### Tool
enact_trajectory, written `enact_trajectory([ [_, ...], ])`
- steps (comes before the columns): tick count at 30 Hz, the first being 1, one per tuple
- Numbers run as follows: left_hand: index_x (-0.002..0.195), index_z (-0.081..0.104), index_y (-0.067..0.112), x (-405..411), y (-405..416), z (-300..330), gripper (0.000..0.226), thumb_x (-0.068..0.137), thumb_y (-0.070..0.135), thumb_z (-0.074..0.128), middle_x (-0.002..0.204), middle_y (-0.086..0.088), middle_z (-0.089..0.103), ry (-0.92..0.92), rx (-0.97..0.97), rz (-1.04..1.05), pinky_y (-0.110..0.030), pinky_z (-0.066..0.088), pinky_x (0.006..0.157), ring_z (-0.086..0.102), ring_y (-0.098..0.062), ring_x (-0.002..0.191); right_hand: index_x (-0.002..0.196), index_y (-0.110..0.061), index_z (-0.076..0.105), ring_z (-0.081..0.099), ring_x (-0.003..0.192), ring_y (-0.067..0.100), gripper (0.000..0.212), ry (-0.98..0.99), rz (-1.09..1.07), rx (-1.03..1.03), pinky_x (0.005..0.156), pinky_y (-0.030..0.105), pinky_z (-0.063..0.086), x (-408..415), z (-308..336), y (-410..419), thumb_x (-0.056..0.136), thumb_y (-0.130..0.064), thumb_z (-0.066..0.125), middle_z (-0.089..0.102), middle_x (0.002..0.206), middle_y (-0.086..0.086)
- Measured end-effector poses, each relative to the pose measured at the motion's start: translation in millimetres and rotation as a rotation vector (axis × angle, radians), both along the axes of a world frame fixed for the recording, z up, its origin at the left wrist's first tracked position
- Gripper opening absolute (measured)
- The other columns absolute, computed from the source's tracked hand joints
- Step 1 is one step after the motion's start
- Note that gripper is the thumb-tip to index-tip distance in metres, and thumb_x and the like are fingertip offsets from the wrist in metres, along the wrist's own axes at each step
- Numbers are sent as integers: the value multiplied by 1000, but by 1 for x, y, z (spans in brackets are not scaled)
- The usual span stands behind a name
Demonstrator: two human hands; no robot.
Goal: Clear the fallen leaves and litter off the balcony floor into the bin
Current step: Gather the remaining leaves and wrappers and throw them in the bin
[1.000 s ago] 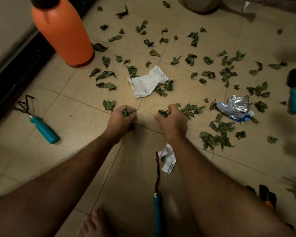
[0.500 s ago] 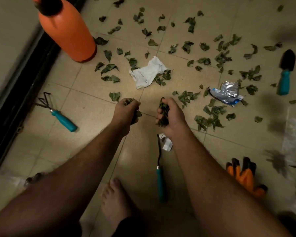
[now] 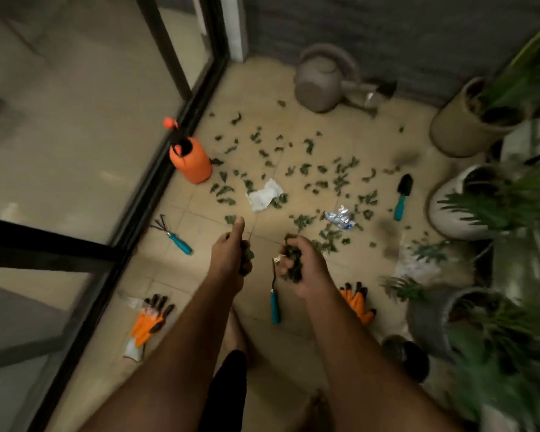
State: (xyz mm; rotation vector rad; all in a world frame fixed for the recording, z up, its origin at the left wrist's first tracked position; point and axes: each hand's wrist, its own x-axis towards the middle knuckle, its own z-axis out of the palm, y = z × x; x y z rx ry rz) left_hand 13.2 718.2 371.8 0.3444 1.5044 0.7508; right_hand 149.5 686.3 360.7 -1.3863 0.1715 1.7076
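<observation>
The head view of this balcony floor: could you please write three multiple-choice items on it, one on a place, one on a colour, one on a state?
1. Where does the crumpled white paper lie?
A. in a plant pot
B. on the floor among leaves
C. on a glove

2. What colour is the spray bottle?
A. orange
B. blue
C. white

3. What is the right hand doing?
A. lying flat on the tiles
B. gripping a trowel
C. gripping a clump of leaves

Key: 1 B, leaves scattered around it; 2 A, its body is orange; 3 C, leaves bunched in its fingers.
</observation>
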Motion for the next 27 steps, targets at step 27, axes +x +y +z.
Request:
enact_trajectory([
  [27, 105, 57, 16, -59, -173, 411, 29, 92, 41, 64, 68, 3, 55, -32, 384, 125, -20, 25, 40, 43, -8, 45, 88, -16, 61, 36, 47, 9, 20, -317, 116, 381, 40, 23, 26, -43, 437, -143, 95, -35, 61, 46, 63, -4],
])
